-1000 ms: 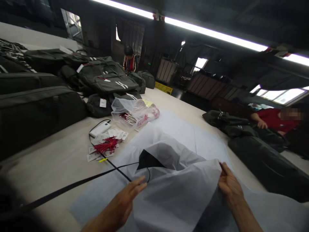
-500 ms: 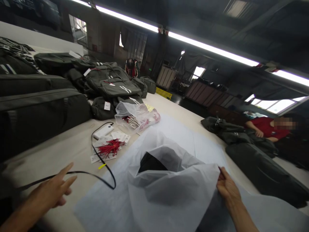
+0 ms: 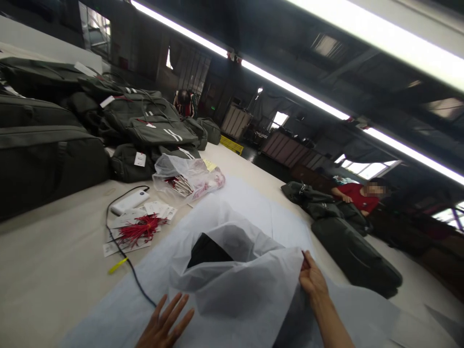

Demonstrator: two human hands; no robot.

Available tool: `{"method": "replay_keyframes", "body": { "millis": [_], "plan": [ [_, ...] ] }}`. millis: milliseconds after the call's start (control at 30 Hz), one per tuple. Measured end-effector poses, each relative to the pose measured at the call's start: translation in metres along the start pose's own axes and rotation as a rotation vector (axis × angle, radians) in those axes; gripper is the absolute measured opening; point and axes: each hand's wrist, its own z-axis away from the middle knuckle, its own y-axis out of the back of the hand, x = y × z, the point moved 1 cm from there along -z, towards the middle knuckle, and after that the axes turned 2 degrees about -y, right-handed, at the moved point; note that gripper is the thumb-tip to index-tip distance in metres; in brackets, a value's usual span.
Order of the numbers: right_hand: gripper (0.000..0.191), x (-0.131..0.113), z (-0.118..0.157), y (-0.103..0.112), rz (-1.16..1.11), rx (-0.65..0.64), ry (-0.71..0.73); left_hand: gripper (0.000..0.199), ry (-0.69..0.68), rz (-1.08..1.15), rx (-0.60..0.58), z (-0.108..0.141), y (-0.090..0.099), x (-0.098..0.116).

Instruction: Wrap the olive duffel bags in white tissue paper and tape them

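A large translucent white plastic bag (image 3: 250, 295) lies in front of me with its mouth gaping. Inside it a dark item (image 3: 208, 251) shows in part; its kind is hidden. My right hand (image 3: 313, 278) pinches the bag's edge at the right corner of the mouth. With fingers spread, my left hand (image 3: 168, 321) is at the bag's lower left side, holding nothing; whether it touches the plastic I cannot tell. Under the bag spreads a pale bluish sheet (image 3: 108, 309). A black cable (image 3: 136, 278) with a yellow tie runs past my left hand.
Dark green bags (image 3: 47, 159) are piled along the left. White tags with red strings (image 3: 141, 229), a white power bank (image 3: 129, 202) and a clear plastic bag of tags (image 3: 188, 179) lie nearby. More dark bags (image 3: 351, 251) lie at right, where a person in red (image 3: 357, 195) stands.
My left hand has moved right, from above the table and cable to the white bag's side. My right hand keeps its pinch on the bag's edge. The view has shifted right.
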Motion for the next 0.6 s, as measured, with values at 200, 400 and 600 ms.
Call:
{"method": "replay_keyframes", "body": {
  "millis": [200, 400, 600],
  "plan": [
    [0.016, 0.001, 0.007, -0.005, 0.011, 0.015, 0.028, 0.037, 0.162, 0.392, 0.185, -0.055, 0.012, -0.027],
    [0.017, 0.002, 0.005, -0.002, -0.046, 0.024, 0.019, 0.028, 0.801, 0.629, 0.292, -0.130, 0.076, -0.090],
    [0.016, 0.003, 0.003, -0.002, -0.056, 0.006, 0.025, 0.031, 0.829, 0.597, 0.223, -0.231, 0.095, -0.124]
  ]
}}
